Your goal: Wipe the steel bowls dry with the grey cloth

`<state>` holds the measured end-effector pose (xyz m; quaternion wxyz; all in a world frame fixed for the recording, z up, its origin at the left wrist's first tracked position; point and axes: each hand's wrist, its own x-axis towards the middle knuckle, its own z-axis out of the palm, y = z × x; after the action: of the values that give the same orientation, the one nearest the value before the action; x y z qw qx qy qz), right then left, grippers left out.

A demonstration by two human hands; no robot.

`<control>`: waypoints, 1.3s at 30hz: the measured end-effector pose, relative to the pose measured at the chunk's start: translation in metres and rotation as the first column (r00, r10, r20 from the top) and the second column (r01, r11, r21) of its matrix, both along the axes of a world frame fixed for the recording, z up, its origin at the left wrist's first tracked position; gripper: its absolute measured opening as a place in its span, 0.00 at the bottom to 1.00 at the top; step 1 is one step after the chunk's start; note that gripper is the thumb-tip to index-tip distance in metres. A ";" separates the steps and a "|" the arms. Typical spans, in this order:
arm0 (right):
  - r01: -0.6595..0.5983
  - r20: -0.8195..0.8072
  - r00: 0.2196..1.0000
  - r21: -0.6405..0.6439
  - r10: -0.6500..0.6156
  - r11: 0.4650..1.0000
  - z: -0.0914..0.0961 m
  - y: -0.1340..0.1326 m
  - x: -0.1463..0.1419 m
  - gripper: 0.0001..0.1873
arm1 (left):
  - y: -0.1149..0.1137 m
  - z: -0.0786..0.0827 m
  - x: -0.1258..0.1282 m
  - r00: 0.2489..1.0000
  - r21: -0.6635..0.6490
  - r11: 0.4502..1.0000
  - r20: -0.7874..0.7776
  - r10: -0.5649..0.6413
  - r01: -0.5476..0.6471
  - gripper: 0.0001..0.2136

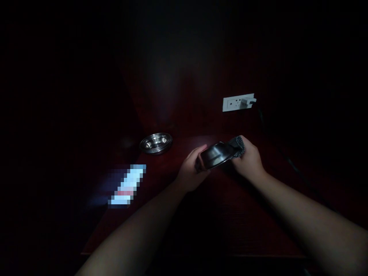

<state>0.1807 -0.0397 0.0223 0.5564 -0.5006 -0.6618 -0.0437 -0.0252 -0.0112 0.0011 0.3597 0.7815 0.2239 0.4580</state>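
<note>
Tilted up over the dark red table is a shiny metal bowl [217, 155], its rim catching the light. My left hand [191, 170] is closed around the bowl's left side. At the opposite side, my right hand [250, 158] grips a dark cloth [238, 147] with a speckled weave and presses it against the rim. Farther back on the left sits a small stack of metal bowls [156, 143], seemingly nested in one another. Dim light hides the underside of the held bowl.
A bright, pixelated screen-like rectangle [128, 186] lies left on the dark red table [244, 226]. On the back wall is a white power socket [238, 102] with a plug in it. A dark cable [293, 165] runs down the right side. Surroundings are very dark.
</note>
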 end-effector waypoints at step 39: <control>-0.129 -0.152 0.982 -0.112 0.111 0.985 -0.002 -0.001 0.000 0.14 | -0.009 0.011 0.001 1.000 0.284 0.959 0.004 -0.015 0.014 0.21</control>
<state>0.1804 -0.0403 0.0207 0.5732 -0.4946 -0.6498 0.0669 -0.0246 -0.0205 0.0124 0.2477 0.8253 0.1490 0.4850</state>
